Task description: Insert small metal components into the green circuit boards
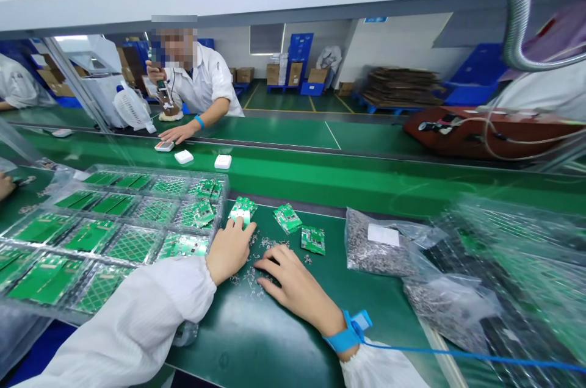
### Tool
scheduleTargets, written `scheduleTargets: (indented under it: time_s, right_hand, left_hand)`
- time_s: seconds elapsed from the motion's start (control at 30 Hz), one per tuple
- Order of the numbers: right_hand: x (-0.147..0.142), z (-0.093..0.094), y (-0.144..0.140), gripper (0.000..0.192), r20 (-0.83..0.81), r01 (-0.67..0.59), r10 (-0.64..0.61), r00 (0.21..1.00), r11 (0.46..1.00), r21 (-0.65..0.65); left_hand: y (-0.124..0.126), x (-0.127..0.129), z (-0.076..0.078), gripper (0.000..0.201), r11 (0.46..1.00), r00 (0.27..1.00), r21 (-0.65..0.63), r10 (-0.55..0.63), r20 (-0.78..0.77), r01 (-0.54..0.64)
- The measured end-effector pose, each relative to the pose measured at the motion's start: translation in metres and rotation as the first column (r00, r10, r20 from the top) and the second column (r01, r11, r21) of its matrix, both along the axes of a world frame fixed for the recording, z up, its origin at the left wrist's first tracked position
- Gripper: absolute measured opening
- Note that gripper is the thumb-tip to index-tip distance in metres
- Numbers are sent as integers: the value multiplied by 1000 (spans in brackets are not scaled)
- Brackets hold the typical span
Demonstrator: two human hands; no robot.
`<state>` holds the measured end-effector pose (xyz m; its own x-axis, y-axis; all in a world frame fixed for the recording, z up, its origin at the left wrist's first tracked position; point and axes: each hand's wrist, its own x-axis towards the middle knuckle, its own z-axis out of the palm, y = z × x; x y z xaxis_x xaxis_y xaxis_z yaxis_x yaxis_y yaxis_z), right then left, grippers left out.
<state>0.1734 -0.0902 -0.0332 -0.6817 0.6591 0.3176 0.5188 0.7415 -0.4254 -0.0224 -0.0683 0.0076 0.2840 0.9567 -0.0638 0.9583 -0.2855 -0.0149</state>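
My left hand (230, 251) has its fingers bent over the near edge of a green circuit board (244, 204) with a white patch on it. My right hand (290, 281) reaches low over the bench, fingers apart, among many small loose metal pieces (270, 243). I see nothing held in it, though its fingertips are close to the pieces. Two further stacks or boards lie beyond: one circuit board (287, 218) tilted in angle, another circuit board (313, 240) to its right. A blue wrist strap (344, 334) with a cord is around my right wrist.
A clear compartment tray (153, 208) of green boards fills the left side. Bags of small metal parts (378, 247) lie right, beside stacked clear trays (522, 272). Across the green conveyor (284, 168), a co-worker (206, 83) touches a white device (165, 146).
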Motion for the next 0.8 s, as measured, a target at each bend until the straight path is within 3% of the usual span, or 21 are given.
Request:
scheduleTargets:
  time_s: [0.17, 0.5, 0.67, 0.8]
  right_hand:
    - [-2, -3, 0, 9, -4, -18, 18, 1000, 1000, 13]
    - [-3, -8, 1, 20, -145, -30, 16, 989, 995, -98]
    - [-2, -10, 5, 24, -273, 2, -38, 961, 991, -131]
    - [-2, -10, 5, 23, -345, 44, -108, 932, 981, -191]
  left_hand:
    - [1, -1, -3, 41, 1000, 999, 7, -9, 34, 9]
    - [3, -2, 1, 41, 1000, 996, -10, 23, 91, -22]
    - [5, -1, -1, 48, 997, 953, 64, 29, 300, -51]
    - [6, 1, -2, 41, 1000, 865, 5, -28, 502, 30]
